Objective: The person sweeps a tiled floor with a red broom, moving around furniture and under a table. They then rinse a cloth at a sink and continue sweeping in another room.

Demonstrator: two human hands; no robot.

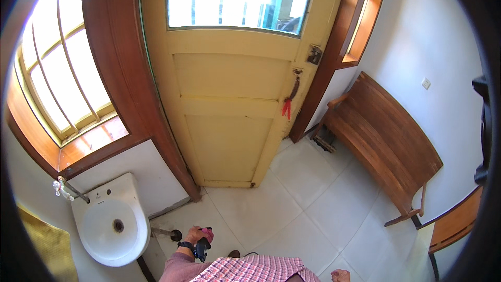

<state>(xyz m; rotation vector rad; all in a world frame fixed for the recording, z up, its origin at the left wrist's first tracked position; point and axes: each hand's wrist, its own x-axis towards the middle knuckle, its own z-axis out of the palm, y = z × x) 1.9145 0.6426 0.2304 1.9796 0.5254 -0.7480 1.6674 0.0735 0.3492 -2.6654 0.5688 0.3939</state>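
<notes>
My left hand (192, 234) is closed around a bunched pink cloth (207, 235), held low beside the white washbasin (88, 239). A black strap with a small black device (201, 249) sits on that wrist. My right hand (340, 275) is at the bottom edge, partly cut off, with its fingers curled; whether it holds anything is hidden. Ahead stands a yellow wooden door (227, 74) with a glass pane. Red ribbon (287, 109) hangs from its dark pull handle (294, 86), below a metal lock (314, 54).
A tap (62, 188) rises at the basin's back corner, and a drain pipe (164, 232) runs beside it. On the right, a wooden bench (387, 137) stands along the white wall. Its armrest end juts over the tiled floor (289, 219). A barred window (66, 74) is at left.
</notes>
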